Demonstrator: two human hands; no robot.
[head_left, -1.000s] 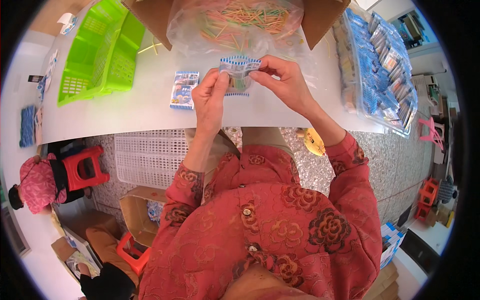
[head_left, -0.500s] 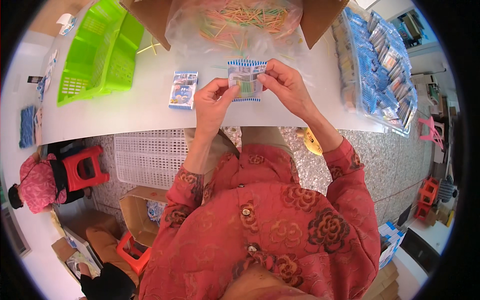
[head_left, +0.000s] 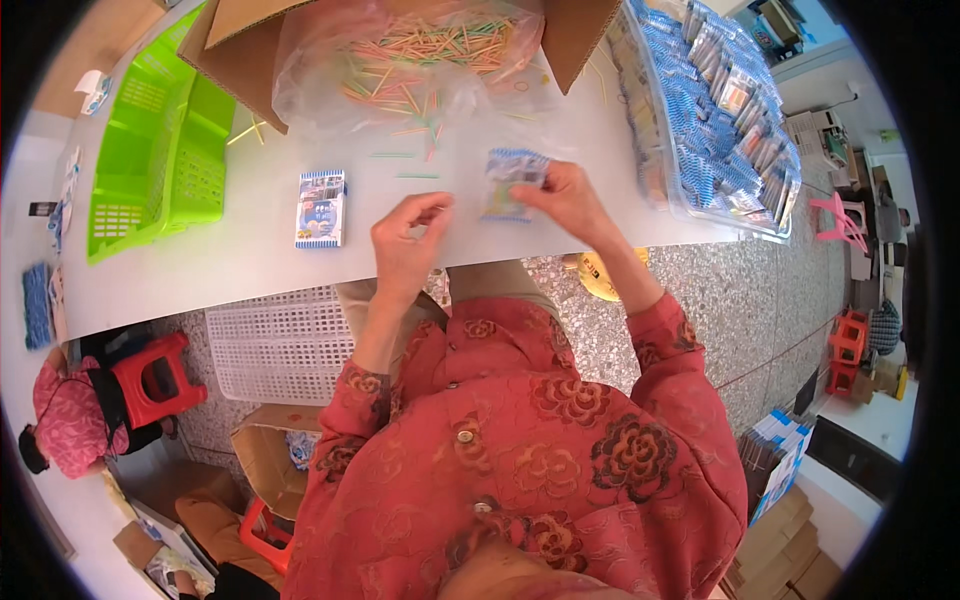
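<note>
Head view: wide fisheye, left of side-by-side pair, head-worn, above fingers (head_left: pixel 425 203), facing down at them. Upright, unmirrored. Red shirt (head_left: pixel 545 430) close to lens, below fingers; white tabletop (head_left: pixel 260 270) farther off, spread around fingers; speckled floor (head_left: pixel 740 320) farther still, lower right of fingers. Straight edges bend toward round dark rim, well outside fingers.
</note>
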